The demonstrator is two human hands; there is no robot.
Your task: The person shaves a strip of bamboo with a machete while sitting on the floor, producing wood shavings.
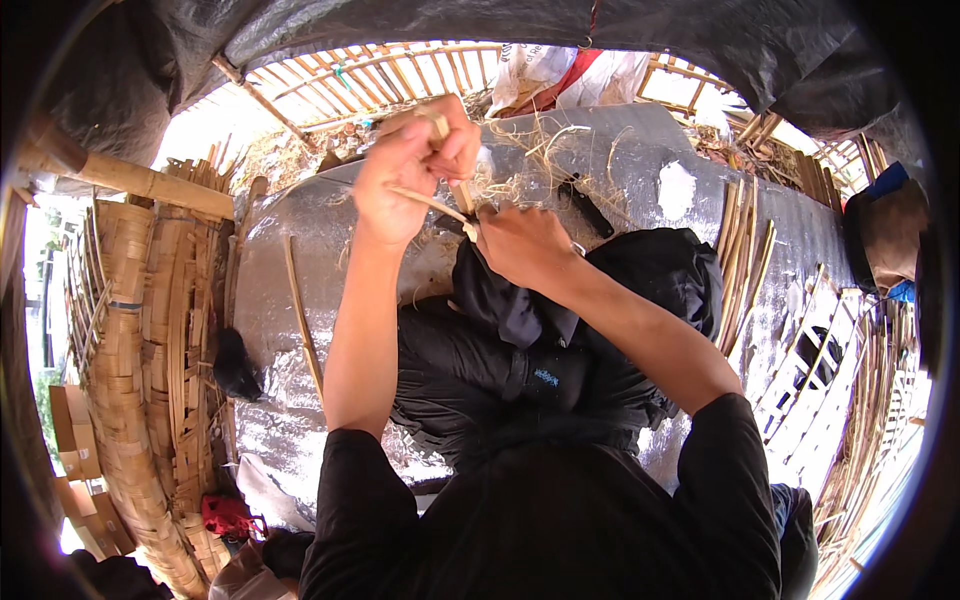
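You are sitting in an open-air bamboo craft workshop: woven bamboo mats (140, 340) lean at your left, split bamboo strips (742, 250) lie at your right, shavings (535, 165) litter the silver ground sheet (300, 250), and a dark tarpaulin (500, 25) hangs overhead.

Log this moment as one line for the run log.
left hand: shut on bamboo strip | right hand: gripping near strip end, tool unclear | lap: black cloth | shavings on silver mat
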